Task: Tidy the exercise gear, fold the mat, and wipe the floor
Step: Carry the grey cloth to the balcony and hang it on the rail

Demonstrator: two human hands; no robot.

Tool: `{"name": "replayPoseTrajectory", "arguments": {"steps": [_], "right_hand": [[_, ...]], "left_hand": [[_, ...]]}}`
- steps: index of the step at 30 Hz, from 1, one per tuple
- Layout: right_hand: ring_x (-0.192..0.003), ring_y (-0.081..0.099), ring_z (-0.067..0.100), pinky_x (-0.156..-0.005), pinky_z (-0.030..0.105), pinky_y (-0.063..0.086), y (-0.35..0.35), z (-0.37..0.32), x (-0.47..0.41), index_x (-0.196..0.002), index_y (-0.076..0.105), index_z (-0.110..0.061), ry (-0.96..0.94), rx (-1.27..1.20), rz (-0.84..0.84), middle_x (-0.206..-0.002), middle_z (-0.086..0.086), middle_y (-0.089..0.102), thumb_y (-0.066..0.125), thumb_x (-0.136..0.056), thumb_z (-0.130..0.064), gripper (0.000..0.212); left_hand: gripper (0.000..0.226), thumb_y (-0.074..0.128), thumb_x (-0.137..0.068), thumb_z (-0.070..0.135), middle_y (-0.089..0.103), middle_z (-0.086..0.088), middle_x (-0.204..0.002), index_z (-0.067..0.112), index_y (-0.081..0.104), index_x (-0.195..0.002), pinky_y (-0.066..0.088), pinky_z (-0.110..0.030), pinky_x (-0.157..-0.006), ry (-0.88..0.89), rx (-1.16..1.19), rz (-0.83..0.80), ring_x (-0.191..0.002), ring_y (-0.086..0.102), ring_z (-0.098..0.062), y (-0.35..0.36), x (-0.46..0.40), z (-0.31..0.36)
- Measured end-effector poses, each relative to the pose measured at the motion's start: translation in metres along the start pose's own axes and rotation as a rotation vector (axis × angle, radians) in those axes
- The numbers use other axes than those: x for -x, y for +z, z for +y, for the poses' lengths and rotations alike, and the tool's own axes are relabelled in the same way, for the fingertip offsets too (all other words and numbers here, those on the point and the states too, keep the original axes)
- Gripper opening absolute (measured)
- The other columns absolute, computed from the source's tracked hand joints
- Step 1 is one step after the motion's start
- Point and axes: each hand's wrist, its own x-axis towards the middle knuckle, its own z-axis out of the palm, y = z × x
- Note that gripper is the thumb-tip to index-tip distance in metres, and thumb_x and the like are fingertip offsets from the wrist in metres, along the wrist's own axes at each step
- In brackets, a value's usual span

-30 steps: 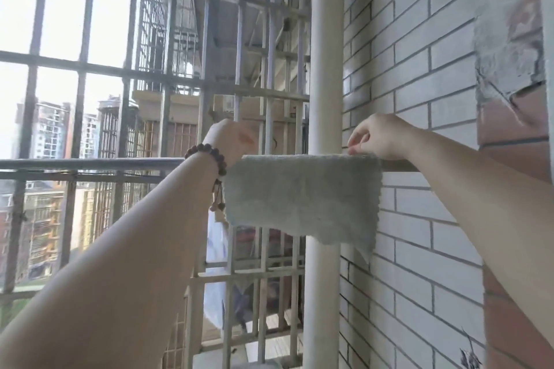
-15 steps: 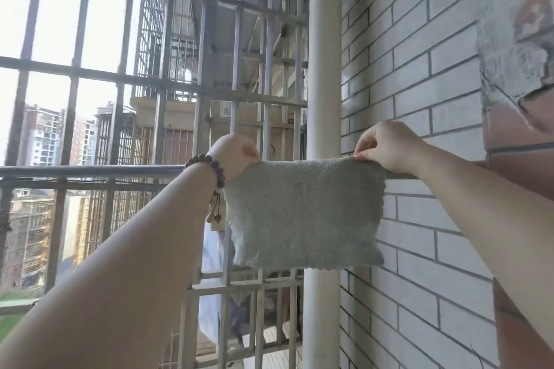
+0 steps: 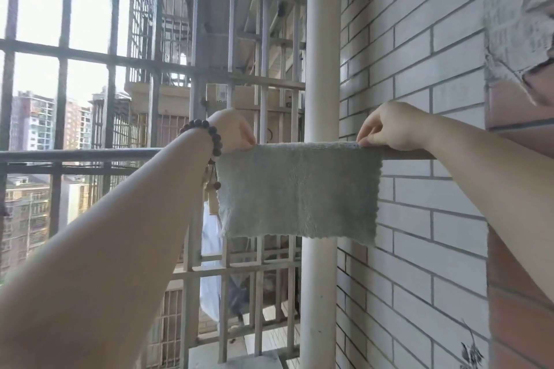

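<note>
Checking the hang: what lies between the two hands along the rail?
Head view: only the cloth's folded top edge on the rail.

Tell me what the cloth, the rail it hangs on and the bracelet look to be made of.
Cloth: soft grey-green microfibre or terry, judging by its fuzzy nap and zigzag-cut edges. Rail: probably metal tube, smooth with a dull grey sheen. Bracelet: dark round beads, perhaps wood; the finish is too blurred to tell.

Bright daylight pours in from ten o'clock, where the sky (image 3: 36, 3) burns out to plain white behind dark, backlit bars (image 3: 63, 75). The brick wall (image 3: 419, 75) at three o'clock is evenly lit. Straight lines bow near the edges; detail is slightly soft throughout.
</note>
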Motion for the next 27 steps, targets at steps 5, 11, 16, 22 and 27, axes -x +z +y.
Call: {"name": "replayPoseTrajectory", "arguments": {"steps": [5, 11, 16, 22, 27], "right_hand": [[-0.075, 0.058, 0.014, -0.071, 0.024, 0.038, 0.012, 0.000, -0.005, -0.083, 0.073, -0.014, 0.006, -0.018, 0.298, -0.073, -0.004, 0.062, 0.066, -0.087, -0.016, 0.008], [-0.075, 0.057, 0.013, -0.071, 0.026, 0.042, 0.010, 0.001, 0.000, -0.086, 0.072, -0.016, 0.002, -0.057, 0.232, -0.077, -0.003, 0.064, 0.067, -0.087, -0.021, 0.007], [-0.067, 0.051, 0.002, -0.057, 0.017, 0.036, 0.015, -0.001, -0.001, -0.082, 0.073, -0.015, -0.044, -0.023, 0.172, -0.070, -0.007, 0.060, 0.067, -0.087, -0.019, 0.009], [-0.074, 0.056, 0.020, -0.071, 0.028, 0.043, 0.020, -0.002, 0.000, -0.082, 0.071, -0.015, -0.006, -0.010, 0.285, -0.070, -0.004, 0.060, 0.061, -0.090, -0.017, 0.013], [-0.066, 0.063, 0.024, -0.070, 0.035, 0.051, 0.041, -0.001, 0.043, -0.070, 0.063, -0.013, 0.099, -0.386, 0.690, -0.068, 0.004, 0.067, 0.059, -0.091, -0.028, 0.027]], "left_hand": [[0.014, 0.067, -0.090, 0.021, 0.070, -0.003, -0.105, 0.015, 0.075, -0.099, 0.052, -0.038, -0.093, -0.024, -0.005, 0.176, -0.097, 0.065, -0.023, 0.010, -0.005, 0.004], [0.012, 0.067, -0.090, 0.021, 0.068, 0.002, -0.094, 0.014, 0.075, -0.094, 0.049, -0.027, -0.079, 0.014, 0.053, 0.231, -0.083, 0.062, -0.016, 0.014, -0.003, -0.003], [0.016, 0.063, -0.092, 0.023, 0.068, -0.002, -0.097, 0.012, 0.075, -0.098, 0.042, -0.024, -0.079, 0.049, 0.058, 0.225, -0.083, 0.057, -0.015, 0.020, 0.001, -0.004], [0.017, 0.056, -0.095, 0.020, 0.070, -0.007, -0.102, 0.014, 0.072, -0.098, 0.052, -0.036, -0.083, -0.019, 0.094, 0.297, -0.090, 0.064, -0.024, 0.025, 0.004, 0.000], [0.019, 0.055, -0.095, 0.030, 0.066, 0.000, -0.089, 0.013, 0.065, -0.096, 0.049, -0.030, -0.075, -0.266, 0.554, 0.877, -0.082, 0.063, -0.017, 0.049, 0.046, -0.019]]}}
